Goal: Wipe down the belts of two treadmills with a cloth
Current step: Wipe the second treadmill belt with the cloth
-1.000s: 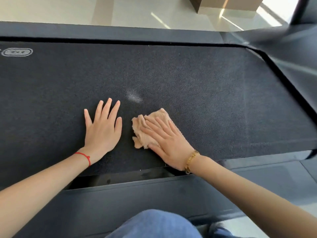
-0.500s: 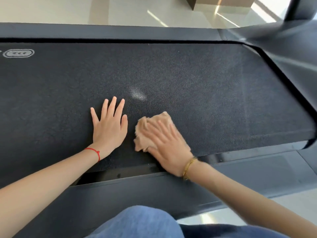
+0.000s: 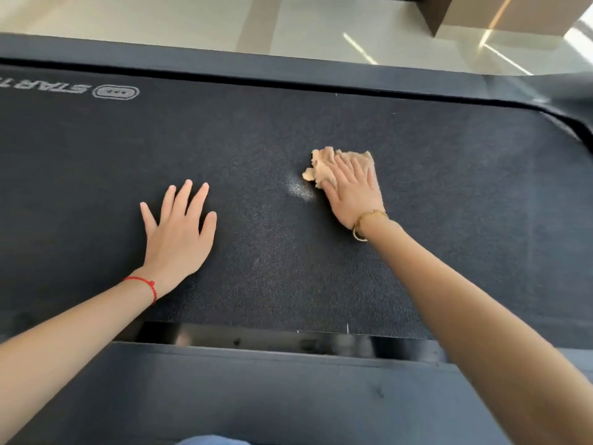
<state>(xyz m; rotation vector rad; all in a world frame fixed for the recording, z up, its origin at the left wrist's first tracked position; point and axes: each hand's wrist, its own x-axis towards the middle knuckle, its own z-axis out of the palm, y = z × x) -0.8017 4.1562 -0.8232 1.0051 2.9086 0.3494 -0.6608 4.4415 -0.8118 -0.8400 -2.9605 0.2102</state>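
Right hand (image 3: pixel 353 191) is pressing flat, fingers spread, on the tan cloth (image 3: pixel 324 165) against the belt (image 3: pixel 449 187); left hand (image 3: pixel 179 232) is resting splayed, empty, alongside

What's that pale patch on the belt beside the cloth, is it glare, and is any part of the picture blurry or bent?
Head view: the pale patch looks like a glint of light on the belt, just left of the cloth under the right hand; bright streaks mark the floor; the wide lens bows the belt's far edge; the left hand is sharp, the near frame soft.
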